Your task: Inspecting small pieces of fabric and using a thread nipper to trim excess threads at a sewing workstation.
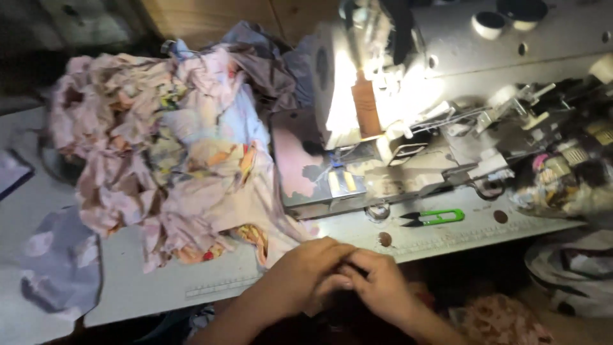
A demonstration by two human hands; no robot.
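My left hand (305, 271) and my right hand (383, 285) meet just below the front edge of the sewing table (159, 281). Their fingers are curled and pressed against each other, and I see nothing between them. A grey industrial sewing machine (447, 70) stands behind them, its lamp lighting the needle area and presser foot (338, 179). A green-handled thread snip (434, 218) lies on the table just beyond my right hand. A heap of pink patterned fabric (166, 147) lies to the left of the machine, its edge reaching down near my left hand.
A grey-blue cloth piece (60, 262) lies at the table's left. Small spools and bits (562, 172) crowd the right end beside the machine. White patterned cloth (575, 268) hangs at the lower right. Wooden panels (211, 19) stand behind.
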